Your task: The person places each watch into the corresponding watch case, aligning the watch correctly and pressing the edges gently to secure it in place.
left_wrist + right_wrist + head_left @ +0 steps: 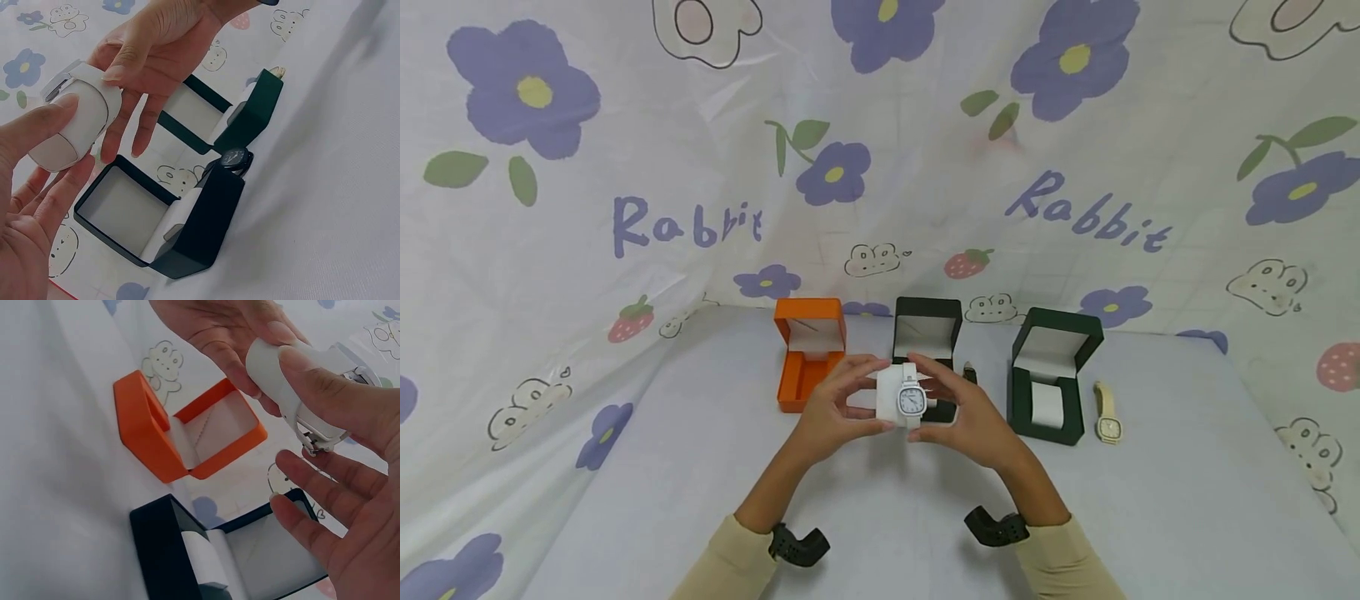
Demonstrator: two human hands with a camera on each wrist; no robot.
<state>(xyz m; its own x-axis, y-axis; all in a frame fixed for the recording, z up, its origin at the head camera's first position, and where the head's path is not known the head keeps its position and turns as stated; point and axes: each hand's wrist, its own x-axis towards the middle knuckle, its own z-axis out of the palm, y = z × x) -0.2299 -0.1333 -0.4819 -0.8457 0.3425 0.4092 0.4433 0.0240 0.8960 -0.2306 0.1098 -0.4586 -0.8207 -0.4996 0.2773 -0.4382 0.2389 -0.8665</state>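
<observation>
- Beige sleeves (726, 558): nearest camera.
- Left fingers (852, 372), right fingers (942, 377): both gripping white cushion (887, 396); white square-dial wristwatch (912, 402) strapped round it, between fingers.
- Orange watch box (809, 308): open, beyond left fingers.
- Black watch box (928, 306): open, behind fingers.
- Green watch box (1066, 323): open, beyond right fingers.

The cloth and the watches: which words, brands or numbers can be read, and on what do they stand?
"Rabbit": printed cloth, left side.
"Rabbit": same cloth, right side.
White watch: dial markings too small to read.
Gold watch: dial too small to read.
Black watch: dial too blurred.
</observation>
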